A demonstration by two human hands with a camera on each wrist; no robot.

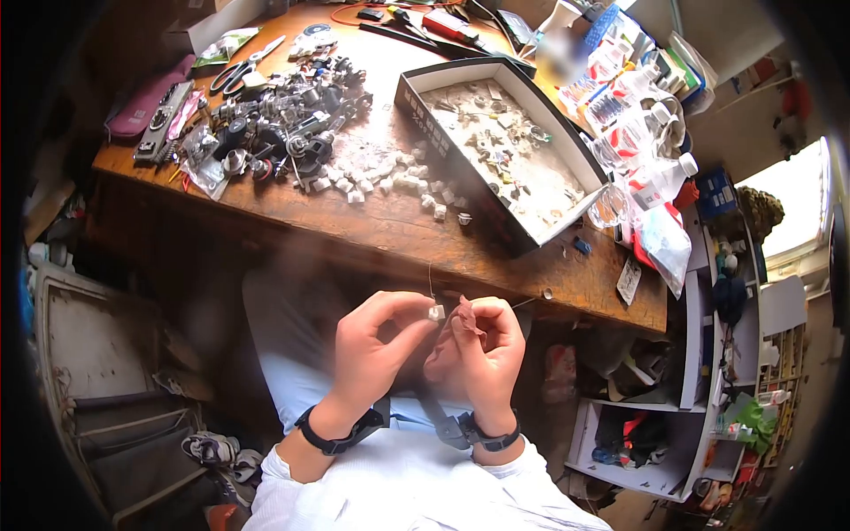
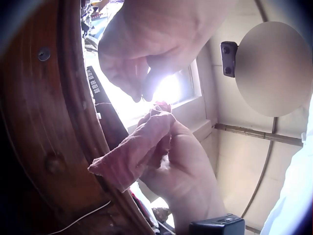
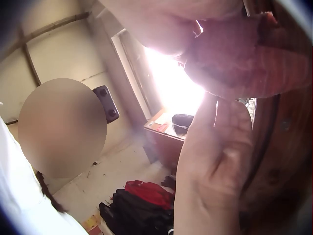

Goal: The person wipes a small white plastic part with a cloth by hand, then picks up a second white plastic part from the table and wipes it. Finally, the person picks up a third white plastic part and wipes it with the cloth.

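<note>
In the head view my left hand pinches a small white blocky piece between thumb and fingertips, and a thin wire sticks up from beside it. Close on the other side, my right hand grips a crumpled dusty-pink cloth, its upper edge near the white piece. Both hands are held over the lap, just off the table's front edge. The cloth hangs from the right hand in the left wrist view. In the right wrist view the cloth covers the left fingertips.
Several similar white pieces lie on the wooden table, beside a heap of dark metal parts. A shallow black box holds small debris. Scissors lie behind the heap, and plastic bottles line the right side.
</note>
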